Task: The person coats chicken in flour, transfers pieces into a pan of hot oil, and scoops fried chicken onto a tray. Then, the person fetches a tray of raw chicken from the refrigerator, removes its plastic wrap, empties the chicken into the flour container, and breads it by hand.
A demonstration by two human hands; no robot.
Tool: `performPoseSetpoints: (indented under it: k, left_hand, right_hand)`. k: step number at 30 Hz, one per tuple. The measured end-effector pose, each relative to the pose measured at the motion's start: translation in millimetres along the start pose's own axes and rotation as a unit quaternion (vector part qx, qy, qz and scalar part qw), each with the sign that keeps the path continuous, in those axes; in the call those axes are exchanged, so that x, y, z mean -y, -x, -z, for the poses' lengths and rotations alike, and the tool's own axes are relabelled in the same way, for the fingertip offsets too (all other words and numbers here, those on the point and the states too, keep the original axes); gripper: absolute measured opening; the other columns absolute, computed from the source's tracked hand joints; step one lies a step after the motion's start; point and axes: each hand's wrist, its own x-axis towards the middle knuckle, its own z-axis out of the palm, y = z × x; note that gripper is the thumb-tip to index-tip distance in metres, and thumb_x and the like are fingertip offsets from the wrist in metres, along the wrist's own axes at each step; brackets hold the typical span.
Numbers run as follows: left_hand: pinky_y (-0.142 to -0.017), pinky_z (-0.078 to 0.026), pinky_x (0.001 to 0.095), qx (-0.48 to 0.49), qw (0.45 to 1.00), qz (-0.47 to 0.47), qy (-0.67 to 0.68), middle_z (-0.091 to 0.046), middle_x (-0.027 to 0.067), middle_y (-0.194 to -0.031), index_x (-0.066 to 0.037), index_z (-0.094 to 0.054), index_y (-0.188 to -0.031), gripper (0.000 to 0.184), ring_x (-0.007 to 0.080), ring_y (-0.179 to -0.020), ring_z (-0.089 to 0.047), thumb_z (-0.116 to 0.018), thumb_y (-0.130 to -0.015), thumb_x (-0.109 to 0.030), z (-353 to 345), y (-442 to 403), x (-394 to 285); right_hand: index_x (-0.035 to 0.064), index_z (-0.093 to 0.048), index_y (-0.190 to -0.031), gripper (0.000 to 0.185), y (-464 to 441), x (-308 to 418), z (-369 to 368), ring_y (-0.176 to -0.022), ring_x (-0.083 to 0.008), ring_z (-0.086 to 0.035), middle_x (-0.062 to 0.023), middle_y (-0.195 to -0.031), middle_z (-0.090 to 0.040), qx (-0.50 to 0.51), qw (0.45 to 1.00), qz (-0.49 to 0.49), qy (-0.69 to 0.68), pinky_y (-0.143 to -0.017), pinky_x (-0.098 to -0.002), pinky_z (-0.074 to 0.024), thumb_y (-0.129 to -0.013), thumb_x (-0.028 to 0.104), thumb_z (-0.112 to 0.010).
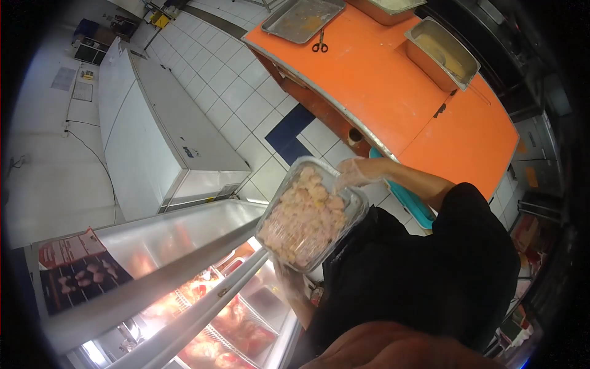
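Note:
A clear plastic tub [359, 203] heaped with pale chopped raw meat [304, 215], looking like chicken, is held up tilted between my hands. Plastic film seems to cover the meat's lower part. My right hand [358, 173], in a thin clear glove, grips the tub's upper rim. Beneath the lower end is my left hand [287, 278], also gloved, supporting it, with its fingers mostly hidden by the tub. Just beyond that hand stands a lit display fridge [270, 298] with reddish meat [230, 320] on wire racks.
An orange table [362, 74] carries a metal tray [301, 21], scissors [320, 44] and deep metal pans [442, 54]. A white chest freezer [153, 117] stands on the left. Metal frame bars [184, 264] cross before the fridge. A turquoise tray [410, 206] is beside my right arm.

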Motion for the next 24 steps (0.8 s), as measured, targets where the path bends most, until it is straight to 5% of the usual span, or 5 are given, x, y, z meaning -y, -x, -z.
performPoseSetpoints:
  k: [3,12,19,22,24]
  left_hand:
    - [-0.114,-0.047,0.0457,0.026,0.837,0.224,0.499,-0.046,0.0175,-0.157,-0.006,-0.027,-0.162,0.072,0.0340,-0.139,-0.052,-0.045,-0.109,-0.051,-24,-78,-56]
    - [-0.107,-0.054,0.0462,0.003,0.907,0.073,0.415,-0.047,0.0174,-0.155,-0.004,-0.031,-0.160,0.075,0.0337,-0.135,-0.056,-0.041,-0.108,-0.058,-22,-280,-54]
    - [-0.105,-0.054,0.0450,-0.058,0.897,0.164,0.406,-0.052,0.0154,-0.152,-0.003,-0.035,-0.157,0.074,0.0307,-0.130,-0.060,-0.038,-0.109,-0.060,59,-522,-83]
    - [-0.103,-0.055,0.0446,-0.019,0.868,0.127,0.479,-0.054,0.0149,-0.149,-0.003,-0.037,-0.156,0.071,0.0305,-0.127,-0.061,-0.038,-0.110,-0.056,93,-625,-88]
    - [-0.100,-0.057,0.0426,-0.009,0.867,0.114,0.485,-0.058,0.0144,-0.145,-0.002,-0.040,-0.154,0.068,0.0297,-0.124,-0.063,-0.040,-0.110,-0.055,109,-688,-104]
  right_hand:
    - [0.0013,-0.067,-0.088,0.051,3,13,32,-0.058,-0.0121,-0.046,0.0007,-0.067,-0.050,-0.050,0.994,-0.076,0.051,-0.052,-0.0348,-0.0365,-0.095,0.052,-0.068]
    - [0.0038,-0.072,-0.121,0.066,-143,40,122,-0.097,-0.0226,-0.066,-0.0122,-0.107,-0.070,-0.166,0.982,-0.026,0.090,-0.085,-0.0391,-0.0534,-0.096,0.064,-0.061]
    - [0.0030,-0.069,-0.124,0.029,-341,149,199,-0.107,-0.0221,-0.065,-0.0114,-0.116,-0.068,-0.370,0.921,0.087,-0.086,-0.093,-0.0335,-0.0527,-0.103,0.023,-0.066]
    - [0.0157,-0.067,-0.128,0.027,-416,209,237,-0.113,-0.0324,-0.064,-0.0141,-0.128,-0.063,-0.428,0.847,0.226,0.220,-0.101,-0.0415,-0.0504,-0.106,0.024,-0.055]
    - [0.0195,-0.066,-0.133,0.032,-450,257,261,-0.115,-0.0360,-0.064,-0.0157,-0.135,-0.056,-0.396,0.852,0.080,0.333,-0.098,-0.0441,-0.0528,-0.103,0.021,-0.054]
